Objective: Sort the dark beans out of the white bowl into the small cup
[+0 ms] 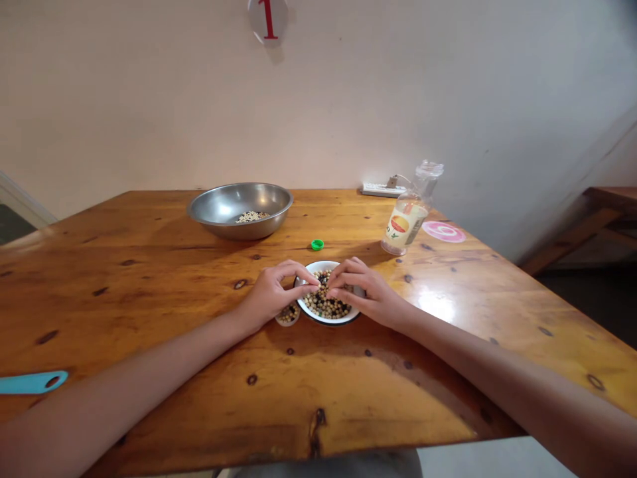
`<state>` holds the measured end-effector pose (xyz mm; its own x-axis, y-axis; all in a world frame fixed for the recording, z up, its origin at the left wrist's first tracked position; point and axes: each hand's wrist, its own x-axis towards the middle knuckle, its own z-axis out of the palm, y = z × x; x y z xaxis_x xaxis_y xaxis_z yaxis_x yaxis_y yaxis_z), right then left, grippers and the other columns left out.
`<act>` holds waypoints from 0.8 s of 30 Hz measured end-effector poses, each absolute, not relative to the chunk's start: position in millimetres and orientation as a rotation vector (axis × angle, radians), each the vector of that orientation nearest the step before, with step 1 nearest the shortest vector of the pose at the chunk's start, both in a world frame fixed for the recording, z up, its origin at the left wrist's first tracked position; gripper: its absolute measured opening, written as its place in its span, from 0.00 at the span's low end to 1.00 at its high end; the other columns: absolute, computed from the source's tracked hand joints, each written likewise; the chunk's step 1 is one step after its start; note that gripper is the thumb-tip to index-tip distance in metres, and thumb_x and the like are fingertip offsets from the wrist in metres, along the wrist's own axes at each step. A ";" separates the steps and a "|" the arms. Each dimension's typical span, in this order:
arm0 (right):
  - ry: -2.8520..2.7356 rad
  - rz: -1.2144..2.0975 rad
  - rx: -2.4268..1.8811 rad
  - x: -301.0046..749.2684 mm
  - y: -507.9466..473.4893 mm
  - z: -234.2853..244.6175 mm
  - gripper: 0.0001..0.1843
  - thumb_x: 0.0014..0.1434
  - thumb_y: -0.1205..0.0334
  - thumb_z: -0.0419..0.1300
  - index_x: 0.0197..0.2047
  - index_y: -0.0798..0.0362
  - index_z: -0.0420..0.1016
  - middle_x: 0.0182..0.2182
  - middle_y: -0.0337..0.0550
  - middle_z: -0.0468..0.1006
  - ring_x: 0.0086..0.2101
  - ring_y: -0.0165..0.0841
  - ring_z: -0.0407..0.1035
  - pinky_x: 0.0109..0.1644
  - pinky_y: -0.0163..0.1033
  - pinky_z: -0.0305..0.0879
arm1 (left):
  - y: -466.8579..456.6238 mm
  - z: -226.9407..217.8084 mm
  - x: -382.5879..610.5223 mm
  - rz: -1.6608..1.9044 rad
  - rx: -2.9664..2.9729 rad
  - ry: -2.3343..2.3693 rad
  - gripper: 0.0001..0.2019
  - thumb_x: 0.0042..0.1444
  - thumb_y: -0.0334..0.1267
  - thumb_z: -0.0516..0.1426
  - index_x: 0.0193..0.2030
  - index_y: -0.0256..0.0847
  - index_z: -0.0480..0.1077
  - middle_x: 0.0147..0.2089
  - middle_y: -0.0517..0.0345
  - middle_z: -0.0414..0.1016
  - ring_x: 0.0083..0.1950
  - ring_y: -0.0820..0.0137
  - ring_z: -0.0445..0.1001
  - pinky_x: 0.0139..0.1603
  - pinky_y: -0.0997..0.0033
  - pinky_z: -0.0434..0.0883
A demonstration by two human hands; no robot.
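A white bowl with a dark rim holds many small, round, bean-like pieces, tan and black. Over its left side, my left hand pinches thumb and forefinger together on what looks like one small pale bean-like piece. My right hand reaches over the bowl from the right with curled fingers, thumb and fingertips close together; what they hold, if anything, is too small to make out. Partly under my left hand, a small round dish holds similar tan and black pieces.
Beyond the bowl lie a green cap and a steel basin with pale and dark pieces. A clear labelled bottle, a pink round sticker and a power strip are right. A blue handle lies left.
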<state>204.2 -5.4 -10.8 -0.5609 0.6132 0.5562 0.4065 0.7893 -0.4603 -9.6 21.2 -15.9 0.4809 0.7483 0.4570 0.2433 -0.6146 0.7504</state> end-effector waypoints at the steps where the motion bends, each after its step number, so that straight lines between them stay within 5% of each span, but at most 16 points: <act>1: -2.236 0.373 -0.758 204.5 -5.6 -11.1 0.07 0.62 0.62 0.55 0.35 0.52 0.73 0.36 0.44 0.74 0.39 0.34 0.66 0.47 0.42 0.61 | 20.9 -14.9 -9.2 1.076 2.129 0.800 0.04 0.51 0.36 0.63 0.32 0.39 0.77 0.35 0.55 0.78 0.40 0.68 0.74 0.46 0.69 0.68; 12: -2.154 0.468 -0.899 205.2 -9.2 -11.5 0.10 0.61 0.61 0.57 0.45 0.52 0.67 0.40 0.46 0.70 0.42 0.35 0.66 0.48 0.42 0.63 | 23.9 -17.9 -10.1 1.173 2.156 0.735 0.08 0.54 0.36 0.60 0.41 0.46 0.78 0.45 0.55 0.78 0.47 0.66 0.74 0.52 0.65 0.69; 24: -2.266 0.417 -0.765 205.0 -7.6 -9.2 0.12 0.63 0.57 0.53 0.34 0.52 0.76 0.37 0.45 0.71 0.41 0.35 0.65 0.49 0.43 0.60 | 16.0 -11.3 -11.8 1.176 2.376 0.507 0.08 0.56 0.33 0.58 0.41 0.47 0.77 0.45 0.54 0.78 0.46 0.68 0.72 0.50 0.65 0.69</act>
